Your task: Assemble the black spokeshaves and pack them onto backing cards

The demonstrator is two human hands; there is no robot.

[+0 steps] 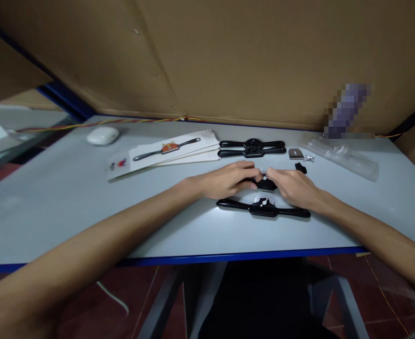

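My left hand (230,181) and my right hand (294,186) are both closed around a black spokeshave (267,184) on the table. Fingers from each side meet at its middle, where a small silvery screw shows; its handles are mostly hidden under my hands. Just in front of them lies another black spokeshave (263,210), with a silvery blade and screws at its centre. Behind my hands lie two more black spokeshave bodies (252,151), side by side. To their right are a metal blade (295,154), several small screws (309,158) and a black cap piece (301,168).
Printed packaging cards (179,153) lie fanned out behind my left arm. A white rounded device (103,136) sits at the back left. Clear plastic packaging (348,160) is at the right. A cardboard wall (228,61) closes off the back, with a twisted wire (123,121) along its foot.
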